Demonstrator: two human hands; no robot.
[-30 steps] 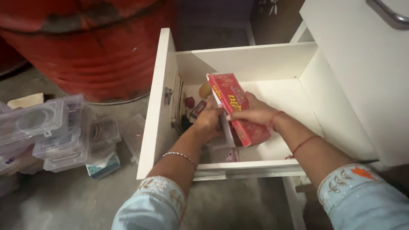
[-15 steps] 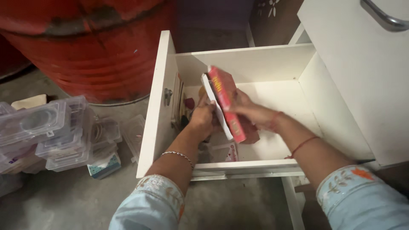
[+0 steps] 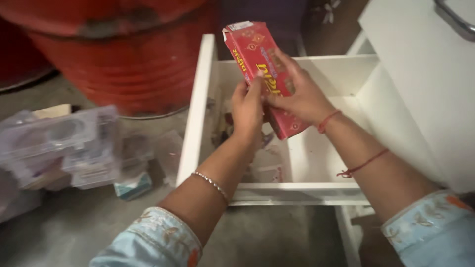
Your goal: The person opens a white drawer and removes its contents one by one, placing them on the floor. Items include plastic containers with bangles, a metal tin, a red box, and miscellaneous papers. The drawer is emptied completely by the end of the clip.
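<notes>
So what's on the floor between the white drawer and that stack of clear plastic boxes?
Head view: bare grey floor, plus a small teal box and blurred clear items beside the clear plastic boxes, left of the white drawer.

This is looking like a storage corner of a home, perhaps a back room or utility space. A bare grey concrete floor (image 3: 89,222) is running under everything. At the far left a big, worn red metal drum (image 3: 123,54) is standing on it. On the near left, clear plastic storage boxes (image 3: 59,148) are sitting stacked straight on the floor, blurred. To the right, a plain white cabinet (image 3: 425,84) is standing with its white drawer (image 3: 198,113) hanging open, small household odds and ends lying inside.
</notes>
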